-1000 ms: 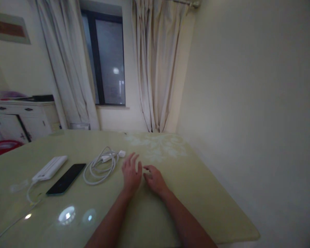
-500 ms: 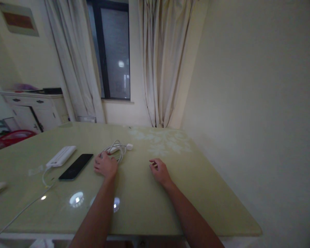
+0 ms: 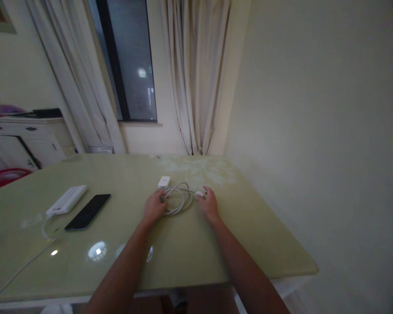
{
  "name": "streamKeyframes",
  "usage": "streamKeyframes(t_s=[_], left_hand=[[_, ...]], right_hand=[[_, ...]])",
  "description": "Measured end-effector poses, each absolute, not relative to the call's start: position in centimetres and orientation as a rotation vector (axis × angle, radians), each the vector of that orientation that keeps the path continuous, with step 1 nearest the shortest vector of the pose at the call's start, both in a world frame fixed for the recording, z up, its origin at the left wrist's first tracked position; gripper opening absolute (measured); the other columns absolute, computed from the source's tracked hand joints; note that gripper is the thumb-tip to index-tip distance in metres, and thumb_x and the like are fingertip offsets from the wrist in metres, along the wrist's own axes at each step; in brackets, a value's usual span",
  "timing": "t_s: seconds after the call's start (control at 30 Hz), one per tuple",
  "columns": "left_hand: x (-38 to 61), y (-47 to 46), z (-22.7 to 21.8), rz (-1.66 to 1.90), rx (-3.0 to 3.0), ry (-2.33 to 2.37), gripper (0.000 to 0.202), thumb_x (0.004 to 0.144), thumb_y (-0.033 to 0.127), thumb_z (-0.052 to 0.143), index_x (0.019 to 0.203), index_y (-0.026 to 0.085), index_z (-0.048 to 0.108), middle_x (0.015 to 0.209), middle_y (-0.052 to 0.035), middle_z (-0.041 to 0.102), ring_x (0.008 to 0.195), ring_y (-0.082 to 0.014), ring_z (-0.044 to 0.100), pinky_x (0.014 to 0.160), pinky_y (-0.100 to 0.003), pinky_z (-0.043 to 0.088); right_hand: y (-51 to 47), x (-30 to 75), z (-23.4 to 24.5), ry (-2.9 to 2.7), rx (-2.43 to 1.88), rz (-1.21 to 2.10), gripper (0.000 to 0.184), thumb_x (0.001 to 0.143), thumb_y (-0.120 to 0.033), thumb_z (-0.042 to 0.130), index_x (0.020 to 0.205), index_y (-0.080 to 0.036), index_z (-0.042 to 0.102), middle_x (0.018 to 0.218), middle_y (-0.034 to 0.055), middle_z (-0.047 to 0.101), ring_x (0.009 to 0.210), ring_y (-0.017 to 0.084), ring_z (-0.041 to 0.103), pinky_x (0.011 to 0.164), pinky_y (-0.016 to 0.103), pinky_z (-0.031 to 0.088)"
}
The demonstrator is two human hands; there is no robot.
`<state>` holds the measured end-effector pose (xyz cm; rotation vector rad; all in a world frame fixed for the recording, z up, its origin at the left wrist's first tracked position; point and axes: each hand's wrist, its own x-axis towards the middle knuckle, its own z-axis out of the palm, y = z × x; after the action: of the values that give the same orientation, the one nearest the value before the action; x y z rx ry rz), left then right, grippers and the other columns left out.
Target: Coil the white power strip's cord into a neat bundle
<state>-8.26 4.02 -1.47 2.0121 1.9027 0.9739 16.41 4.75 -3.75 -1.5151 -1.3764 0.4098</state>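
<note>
A white extension cord (image 3: 183, 205) lies in loose coils on the table between my hands. My left hand (image 3: 155, 206) is closed on the left side of the coils. Just beyond its fingers sits the cord's white socket block (image 3: 164, 181). At the other end, my right hand (image 3: 209, 204) has its fingers round the white plug (image 3: 199, 194). Part of the plug is covered by those fingers.
To the left lie a black phone (image 3: 88, 212) and a white power strip (image 3: 67, 200), whose cable (image 3: 22, 272) runs to the front edge. The glossy green table (image 3: 262, 244) borders a wall at right. Behind it hang curtains (image 3: 199, 78).
The coiled cord has shifted right, with my left hand holding it. My right hand, formerly apart from it, has moved forward and taken the plug. The view has turned slightly right.
</note>
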Motion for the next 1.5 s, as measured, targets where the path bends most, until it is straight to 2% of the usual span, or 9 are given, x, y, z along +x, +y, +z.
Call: streamKeyframes(t_s=[0.2,0.47,0.63,0.77,0.9,1.03,1.2,1.4,1.5], left_hand=[[-6.8,3.8,-2.4,1.146,2.088,1.663,0.028,0.080,0.015,0.059,0.105,0.021,0.070,0.115,-0.0083,0.073,0.108,-0.0256,0.068,0.099,-0.040,0.051],[-6.6,4.1,-2.7,1.416,1.923,1.689,0.029,0.094,0.036,0.048,0.107,0.018,0.067,0.107,-0.0125,0.074,0.102,-0.0283,0.068,0.096,-0.045,0.053],[-7.4,4.9,-2.9,1.545,1.647,1.746,0.037,0.091,0.045,0.051,0.110,0.017,0.066,0.110,-0.0146,0.073,0.103,-0.0286,0.068,0.096,-0.046,0.052],[-7.9,5.1,-2.9,1.510,1.648,1.720,0.041,0.083,0.050,0.059,0.105,0.017,0.068,0.103,-0.0123,0.073,0.100,-0.0287,0.067,0.095,-0.046,0.052],[-7.4,4.6,-2.4,1.530,1.648,1.654,0.049,0.075,0.053,0.070,0.108,0.018,0.064,0.100,-0.0084,0.071,0.094,-0.0264,0.068,0.090,-0.043,0.054],[-6.6,3.9,-1.6,1.612,1.694,1.588,0.055,0.077,0.059,0.071,0.114,0.018,0.062,0.104,-0.0086,0.070,0.099,-0.0267,0.067,0.094,-0.044,0.053],[-6.4,3.6,-1.2,1.697,1.858,1.611,0.047,0.096,0.053,0.050,0.125,0.019,0.066,0.117,-0.0136,0.067,0.112,-0.0278,0.063,0.104,-0.049,0.048],[-6.0,3.1,-1.0,1.698,2.043,1.674,0.033,0.096,0.048,0.054,0.097,0.023,0.076,0.130,-0.0119,0.063,0.124,-0.0300,0.057,0.112,-0.052,0.041],[-5.3,2.7,-0.8,1.601,2.054,1.579,0.032,0.097,0.045,0.051,0.099,0.023,0.074,0.119,-0.0106,0.069,0.115,-0.0279,0.063,0.107,-0.048,0.045]], right_hand=[[4.6,16.8,-3.5,-1.443,-1.508,0.416,0.035,0.082,-0.023,0.065,0.116,-0.019,0.067,0.110,0.0105,0.073,0.098,0.023,0.069,0.090,0.034,0.052],[4.0,17.1,-2.6,-1.557,-1.619,0.395,0.041,0.078,-0.031,0.076,0.116,-0.016,0.068,0.107,0.0125,0.074,0.097,0.025,0.068,0.086,0.034,0.050],[3.6,17.2,-2.4,-1.658,-1.599,0.415,0.024,0.078,-0.032,0.077,0.098,-0.021,0.072,0.094,0.0078,0.076,0.082,0.021,0.068,0.074,0.030,0.048],[3.3,16.8,-1.8,-1.593,-1.547,0.451,0.021,0.078,-0.033,0.075,0.094,-0.021,0.072,0.091,0.0068,0.076,0.077,0.020,0.068,0.070,0.029,0.047],[3.2,16.3,-1.3,-1.466,-1.382,0.507,0.027,0.077,-0.036,0.074,0.099,-0.020,0.070,0.093,0.0064,0.076,0.076,0.019,0.068,0.073,0.031,0.051],[3.4,15.9,-1.3,-1.278,-1.243,0.699,0.043,0.072,-0.043,0.079,0.106,-0.020,0.068,0.093,0.0065,0.075,0.078,0.020,0.070,0.073,0.032,0.055],[3.2,15.5,-1.0,-1.190,-1.098,0.805,0.047,0.071,-0.048,0.080,0.105,-0.018,0.067,0.090,0.0069,0.075,0.081,0.021,0.071,0.076,0.033,0.058],[2.6,14.9,-0.7,-1.230,-1.019,0.830,0.042,0.072,-0.042,0.080,0.105,-0.018,0.067,0.090,0.0069,0.075,0.080,0.020,0.072,0.078,0.034,0.060],[2.6,14.5,-1.0,-1.260,-0.973,0.895,0.044,0.070,-0.037,0.081,0.107,-0.019,0.066,0.096,0.0072,0.076,0.085,0.021,0.074,0.084,0.036,0.060]])
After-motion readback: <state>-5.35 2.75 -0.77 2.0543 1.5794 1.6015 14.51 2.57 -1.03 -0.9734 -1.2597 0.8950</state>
